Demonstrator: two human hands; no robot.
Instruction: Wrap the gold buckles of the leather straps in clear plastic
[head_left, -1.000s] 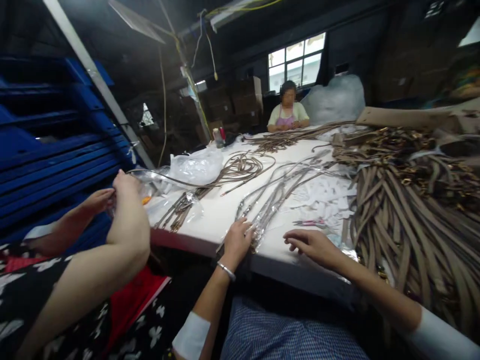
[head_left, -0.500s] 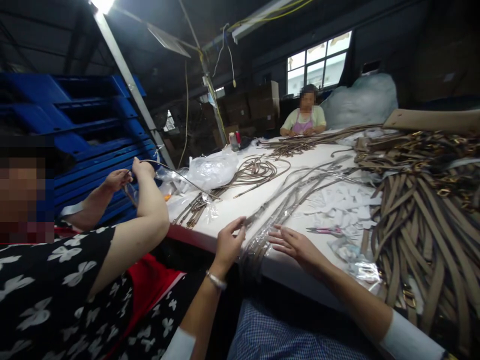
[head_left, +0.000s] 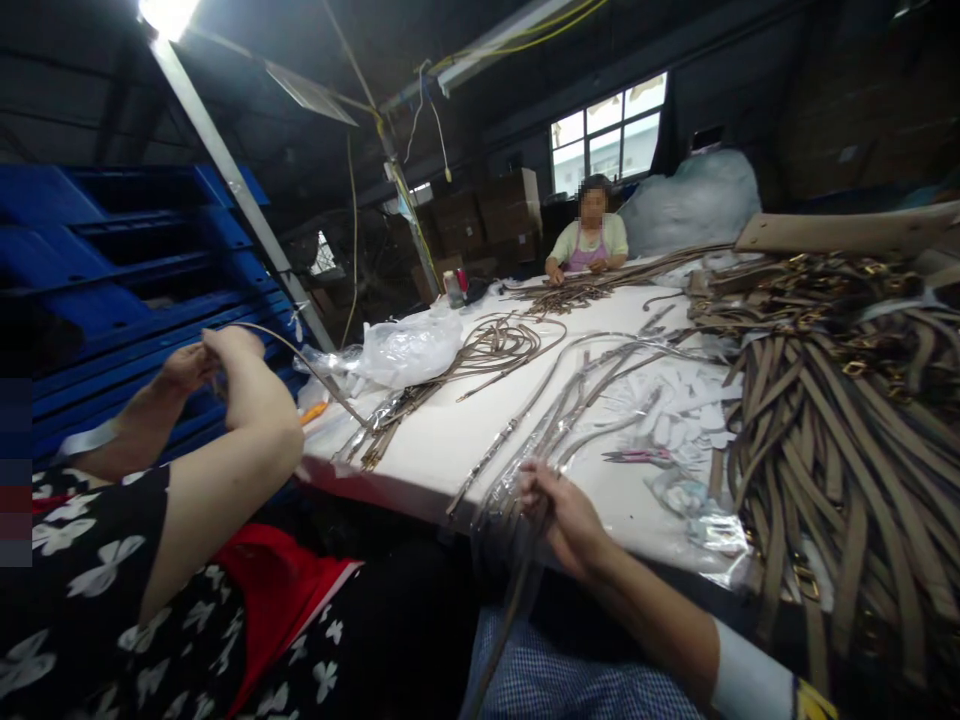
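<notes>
My right hand (head_left: 566,515) is at the table's front edge, fingers curled round a thin brown strap (head_left: 511,606) that seems to be in clear plastic. From the hand the strap hangs down over the edge, towards my lap. More thin straps in clear plastic sleeves (head_left: 551,430) lie beside the hand, stretching back across the table. One sleeved strap (head_left: 487,462) lies apart to their left. My left hand is out of view.
A large pile of wide brown straps with buckles (head_left: 817,450) covers the right side. Pink-handled pliers (head_left: 641,455) and white scraps (head_left: 675,400) lie nearby. A co-worker's arm (head_left: 232,440) is close on the left. Another person (head_left: 589,240) sits across the white table (head_left: 420,460).
My left hand has gone out of view. My right hand has closed on a strap, now hanging over the edge. One sleeved strap lies separated on the left. The view has shifted slightly.
</notes>
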